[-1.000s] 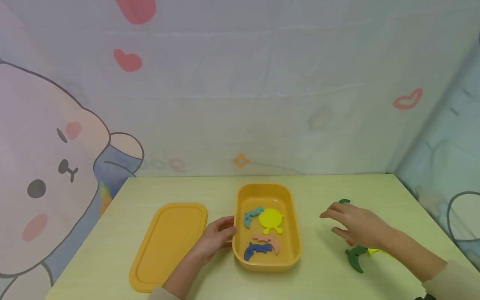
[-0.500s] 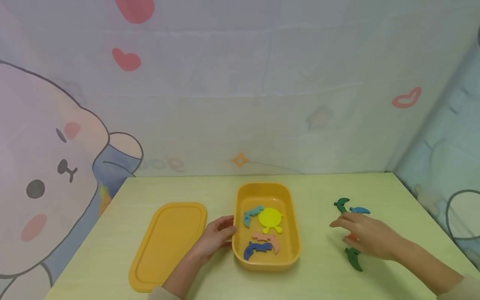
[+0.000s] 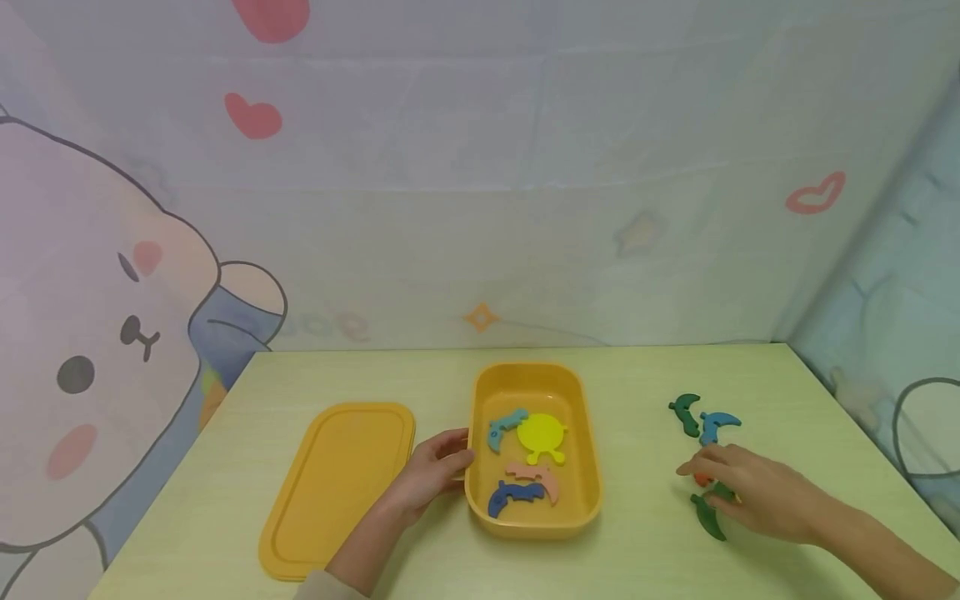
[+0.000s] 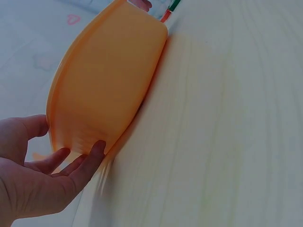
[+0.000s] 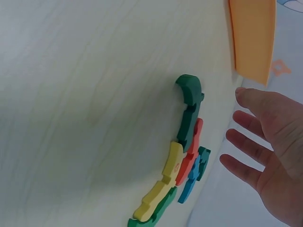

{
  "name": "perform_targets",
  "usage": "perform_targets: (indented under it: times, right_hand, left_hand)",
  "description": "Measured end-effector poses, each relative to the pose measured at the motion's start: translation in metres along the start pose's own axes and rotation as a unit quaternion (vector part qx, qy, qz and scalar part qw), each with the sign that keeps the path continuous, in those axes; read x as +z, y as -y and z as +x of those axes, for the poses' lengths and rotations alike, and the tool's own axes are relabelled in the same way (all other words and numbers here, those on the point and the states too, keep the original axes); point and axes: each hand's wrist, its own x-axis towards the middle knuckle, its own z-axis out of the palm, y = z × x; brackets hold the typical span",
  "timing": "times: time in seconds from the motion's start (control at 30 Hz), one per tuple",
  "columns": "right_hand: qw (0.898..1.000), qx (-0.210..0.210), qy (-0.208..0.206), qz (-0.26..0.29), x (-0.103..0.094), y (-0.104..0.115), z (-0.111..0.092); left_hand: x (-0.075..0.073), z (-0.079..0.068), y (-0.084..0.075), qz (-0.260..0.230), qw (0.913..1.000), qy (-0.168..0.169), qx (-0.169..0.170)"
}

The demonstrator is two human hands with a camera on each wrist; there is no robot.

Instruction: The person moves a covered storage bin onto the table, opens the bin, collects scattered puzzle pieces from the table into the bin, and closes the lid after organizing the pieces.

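Note:
My left hand [image 3: 431, 479] rests against the left side of a yellow-orange plastic box [image 3: 534, 532], its thumb at the rim and fingers on the outer wall. Inside lie a neon-yellow round piece with stubby legs [image 3: 540, 434] and teal [image 3: 508, 427], pink [image 3: 552, 486] and dark blue [image 3: 517, 493] curved pieces. Over the pieces at the right hovers my right hand [image 3: 765, 496], fingers spread and holding nothing. Below it are a dark green piece [image 5: 190, 109], a red piece [image 5: 188, 163], a yellow piece [image 5: 161, 182] and another green one [image 5: 163, 208], partly hidden in the head view.
A yellow-orange lid [image 3: 341, 483] lies flat left of the box. Farther back at the right are a blue curved piece [image 3: 716, 423] and a dark green one [image 3: 685, 414]. A printed cloth [image 3: 555, 183] hangs behind the table.
My right hand has moved right and nearer to me, uncovering the far dark green and blue pieces. My left hand and the box keep their places.

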Motion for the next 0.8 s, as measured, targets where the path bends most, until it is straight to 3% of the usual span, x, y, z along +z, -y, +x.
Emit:
perform_targets:
  times: [0.2,0.8]
  right_hand:
    - [0.999,-0.032,-0.015,-0.007,0.009,-0.003,-0.008]
    - [0.997,-0.063,-0.016,-0.048,0.025,-0.005,-0.017]
  left_hand:
    - [-0.001,0.001,0.002,0.004,1.0,-0.003,-0.004]
    - [0.0,0.0,0.001,-0.002,1.0,-0.003,-0.004]
